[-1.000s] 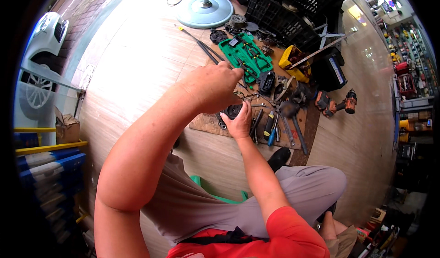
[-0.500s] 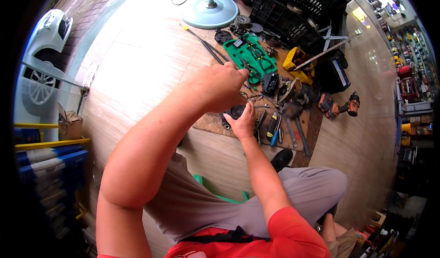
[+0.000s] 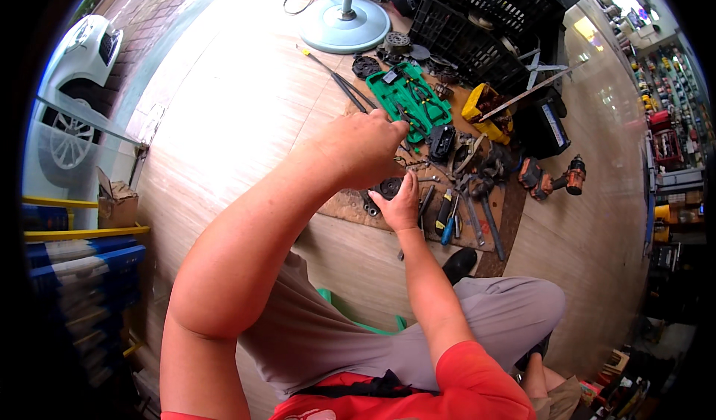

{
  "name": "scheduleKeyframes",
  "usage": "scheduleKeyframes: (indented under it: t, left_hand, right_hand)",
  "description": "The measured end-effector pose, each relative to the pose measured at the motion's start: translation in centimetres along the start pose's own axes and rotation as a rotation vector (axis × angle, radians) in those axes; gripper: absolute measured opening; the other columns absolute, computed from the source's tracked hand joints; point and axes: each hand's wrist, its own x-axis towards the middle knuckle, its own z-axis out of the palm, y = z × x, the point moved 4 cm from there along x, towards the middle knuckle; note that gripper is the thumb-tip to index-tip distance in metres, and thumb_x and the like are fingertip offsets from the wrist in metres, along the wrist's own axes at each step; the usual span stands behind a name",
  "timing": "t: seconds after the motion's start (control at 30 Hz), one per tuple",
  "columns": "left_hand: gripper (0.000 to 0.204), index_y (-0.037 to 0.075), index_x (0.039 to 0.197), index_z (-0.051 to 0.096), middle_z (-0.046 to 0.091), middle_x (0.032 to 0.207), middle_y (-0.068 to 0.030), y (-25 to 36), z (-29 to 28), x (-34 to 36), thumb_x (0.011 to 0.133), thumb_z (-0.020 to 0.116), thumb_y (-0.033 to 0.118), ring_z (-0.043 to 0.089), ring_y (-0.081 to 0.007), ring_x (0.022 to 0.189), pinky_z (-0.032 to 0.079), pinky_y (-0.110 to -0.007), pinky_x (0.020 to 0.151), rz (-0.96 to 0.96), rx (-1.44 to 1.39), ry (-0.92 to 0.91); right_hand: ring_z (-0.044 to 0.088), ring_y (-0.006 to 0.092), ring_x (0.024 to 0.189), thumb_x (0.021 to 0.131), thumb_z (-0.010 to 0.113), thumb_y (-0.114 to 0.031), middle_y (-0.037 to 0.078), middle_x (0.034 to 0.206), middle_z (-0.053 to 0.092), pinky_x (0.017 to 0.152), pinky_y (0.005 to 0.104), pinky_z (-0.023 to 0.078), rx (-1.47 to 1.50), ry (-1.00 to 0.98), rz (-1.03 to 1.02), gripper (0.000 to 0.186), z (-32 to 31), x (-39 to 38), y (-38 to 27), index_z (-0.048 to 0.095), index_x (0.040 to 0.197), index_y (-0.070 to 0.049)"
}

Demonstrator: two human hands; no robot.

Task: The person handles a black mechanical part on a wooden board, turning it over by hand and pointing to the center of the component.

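Observation:
My left hand (image 3: pixel 363 142) is closed, its fingers curled down above the work board. Whatever it grips is hidden beneath the fingers. Just below it, my right hand (image 3: pixel 400 204) holds a dark round part (image 3: pixel 388 188) between thumb and fingers. This part looks like a small disc or wheel, mostly covered by the hands. A few small metal rings (image 3: pixel 371 208) lie beside it. To the right of my right hand are a yellow-and-black utility knife (image 3: pixel 444 210), a blue-handled screwdriver (image 3: pixel 447 230) and a hammer (image 3: pixel 488 222).
A green tool case (image 3: pixel 410 99) lies open beyond my hands, with a black block-shaped part (image 3: pixel 441 142) nearer. Around it are a yellow container (image 3: pixel 486 113), black crates (image 3: pixel 466 36), a cordless drill (image 3: pixel 556 177) and a pale-blue round stand base (image 3: pixel 344 28).
The whole view has shifted slightly, so the scene sits a little lower. Both hands keep nearly the same place over the round part; the left hand has turned slightly.

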Motion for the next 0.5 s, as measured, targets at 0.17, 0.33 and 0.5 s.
scheduleKeyframes:
  t: [0.17,0.33,0.5]
  left_hand:
    - [0.061,0.006,0.138,0.055,0.061,0.126,-0.0235,-0.24,0.17,0.00,0.088,0.077,0.034,0.064,-0.0423,0.115,0.053,-0.049,0.097,0.006,-0.005,0.009]
    - [0.062,0.006,0.139,0.055,0.061,0.125,-0.0238,0.00,-0.11,-0.07,0.088,0.077,0.033,0.064,-0.0428,0.114,0.053,-0.050,0.097,0.008,-0.013,-0.009]
    - [0.063,0.006,0.140,0.055,0.061,0.126,-0.0239,-0.08,-0.13,-0.09,0.088,0.078,0.034,0.064,-0.0428,0.114,0.053,-0.050,0.097,0.013,0.002,0.007]
  right_hand:
    - [0.042,0.0468,0.136,0.065,0.093,-0.038,0.029,0.143,0.044,0.116,0.0514,0.036,0.011,-0.003,-0.042,0.101,-0.07,-0.02,-0.35,0.038,0.139,0.005]
    - [0.041,0.0473,0.136,0.067,0.093,-0.037,0.030,0.145,0.042,0.117,0.0516,0.035,0.034,0.001,-0.041,0.100,-0.06,-0.10,-0.27,0.038,0.139,0.005]
    - [0.040,0.0474,0.137,0.068,0.093,-0.037,0.030,0.145,0.042,0.117,0.0515,0.035,0.002,0.015,-0.002,0.099,0.07,-0.15,-0.48,0.038,0.139,0.005]
